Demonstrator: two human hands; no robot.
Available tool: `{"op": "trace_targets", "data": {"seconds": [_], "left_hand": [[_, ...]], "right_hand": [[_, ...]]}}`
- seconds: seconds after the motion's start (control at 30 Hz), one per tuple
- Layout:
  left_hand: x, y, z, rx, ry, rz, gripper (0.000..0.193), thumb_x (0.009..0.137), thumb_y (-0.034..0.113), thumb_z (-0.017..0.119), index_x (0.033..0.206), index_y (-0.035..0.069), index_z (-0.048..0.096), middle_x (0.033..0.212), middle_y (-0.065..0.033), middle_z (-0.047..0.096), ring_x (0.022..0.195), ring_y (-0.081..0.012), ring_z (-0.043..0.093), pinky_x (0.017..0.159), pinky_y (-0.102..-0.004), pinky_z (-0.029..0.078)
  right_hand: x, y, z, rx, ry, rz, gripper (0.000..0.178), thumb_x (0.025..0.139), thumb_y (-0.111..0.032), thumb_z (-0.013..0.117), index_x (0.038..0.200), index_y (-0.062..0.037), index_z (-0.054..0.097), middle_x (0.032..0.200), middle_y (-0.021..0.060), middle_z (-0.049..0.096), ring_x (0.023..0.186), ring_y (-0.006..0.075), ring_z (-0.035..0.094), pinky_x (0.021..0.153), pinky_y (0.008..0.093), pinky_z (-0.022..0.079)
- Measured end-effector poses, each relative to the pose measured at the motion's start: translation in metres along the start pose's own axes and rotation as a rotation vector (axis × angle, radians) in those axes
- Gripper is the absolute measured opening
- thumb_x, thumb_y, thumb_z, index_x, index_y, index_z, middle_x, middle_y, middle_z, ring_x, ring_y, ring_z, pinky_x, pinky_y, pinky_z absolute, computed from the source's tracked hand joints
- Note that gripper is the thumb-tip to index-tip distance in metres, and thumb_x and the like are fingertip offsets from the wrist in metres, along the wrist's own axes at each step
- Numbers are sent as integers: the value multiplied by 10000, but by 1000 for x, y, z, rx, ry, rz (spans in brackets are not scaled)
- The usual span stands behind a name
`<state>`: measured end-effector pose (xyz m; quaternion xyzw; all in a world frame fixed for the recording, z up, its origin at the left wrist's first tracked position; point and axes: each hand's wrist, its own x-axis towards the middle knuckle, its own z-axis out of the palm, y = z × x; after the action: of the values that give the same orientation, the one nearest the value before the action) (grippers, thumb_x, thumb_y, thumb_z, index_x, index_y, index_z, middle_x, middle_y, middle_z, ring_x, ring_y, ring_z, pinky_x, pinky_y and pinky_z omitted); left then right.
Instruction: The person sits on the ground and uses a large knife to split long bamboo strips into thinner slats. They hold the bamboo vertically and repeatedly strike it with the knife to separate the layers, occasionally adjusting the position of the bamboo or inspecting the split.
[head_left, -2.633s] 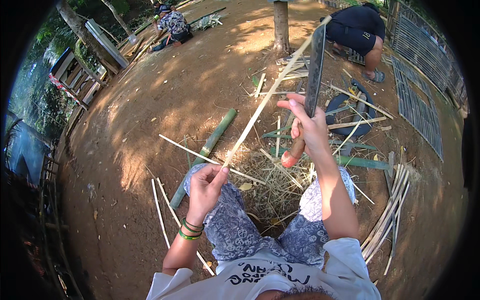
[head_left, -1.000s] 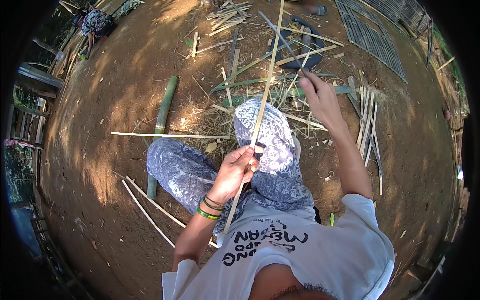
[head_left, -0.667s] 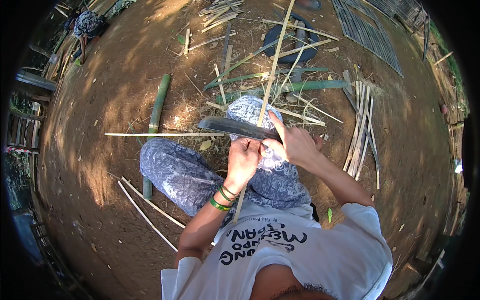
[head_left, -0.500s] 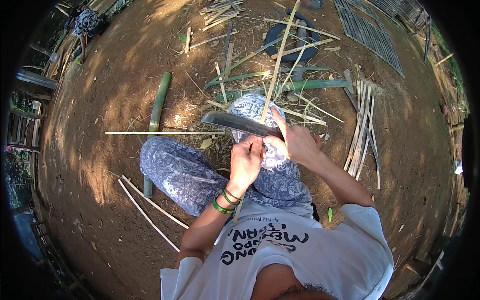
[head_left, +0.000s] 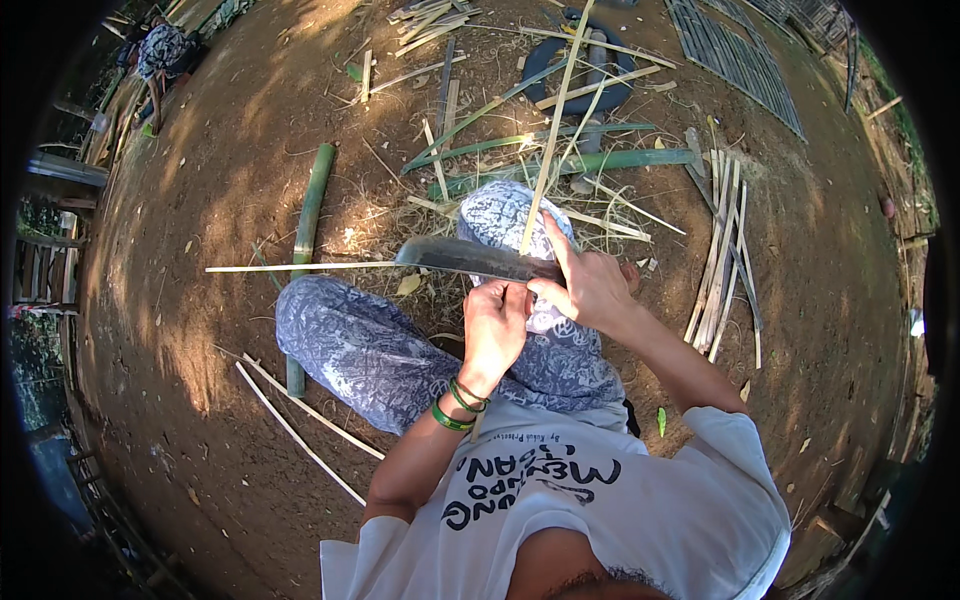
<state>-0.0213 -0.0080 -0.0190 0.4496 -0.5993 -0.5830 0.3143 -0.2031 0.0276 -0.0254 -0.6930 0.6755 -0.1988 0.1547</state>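
Note:
My left hand (head_left: 495, 325) grips a long pale bamboo strip (head_left: 552, 130) just above my raised knee, and the strip runs away from me toward the top. My right hand (head_left: 590, 285) holds the handle of a big dark knife (head_left: 460, 257), with the index finger stretched along it. The blade lies flat and points left, crossing the strip right at my left hand. Both hands touch each other over my patterned trousers (head_left: 370, 350). Green and dark bracelets (head_left: 455, 405) sit on my left wrist.
On the dirt lie a green bamboo pole (head_left: 312, 205) at left, a split green culm (head_left: 570, 162) ahead, thin pale slats (head_left: 300, 425) by my left leg and a bundle of strips (head_left: 722, 260) at right. A woven bamboo panel (head_left: 740, 60) lies far right. Another person (head_left: 160, 48) crouches top left.
My right hand came down from the far end of the strip, now holding the knife, and brought the blade across it beside my left hand. The head view tilted down toward my lap.

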Motion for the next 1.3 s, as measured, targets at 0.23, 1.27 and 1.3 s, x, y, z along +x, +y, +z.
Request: {"op": "trace_targets", "data": {"seconds": [0.23, 1.27, 1.3], "left_hand": [[-7, 6, -12, 41, -88, 23, 267, 1026, 137, 520, 843, 7, 664, 605, -18, 556, 540, -93, 483, 523, -295, 411], [-94, 13, -59, -72, -104, -259, 227, 1046, 163, 538, 1066, -2, 693, 614, 45, 488, 548, -14, 393, 497, -200, 308], [-99, 13, -61, -60, -103, -275, 225, 1045, 162, 540, 1063, -2, 693, 613, 44, 491, 547, -14, 396, 497, -199, 309]], "right_hand": [[-1, -3, 2, 16, 81, -13, 986, 871, -560, 670, 1551, -6, 220, 592, 185, 588, 522, 407, 608, 516, 501, 471], [-13, -5, 19, -78, 276, -75, 940, 863, -594, 663, 1519, 1, 348, 480, 119, 547, 444, 321, 576, 533, 436, 490], [-10, 2, 18, -25, 313, 90, 876, 896, -571, 631, 1502, 8, 375, 483, 124, 550, 451, 328, 581, 540, 445, 493]]}}
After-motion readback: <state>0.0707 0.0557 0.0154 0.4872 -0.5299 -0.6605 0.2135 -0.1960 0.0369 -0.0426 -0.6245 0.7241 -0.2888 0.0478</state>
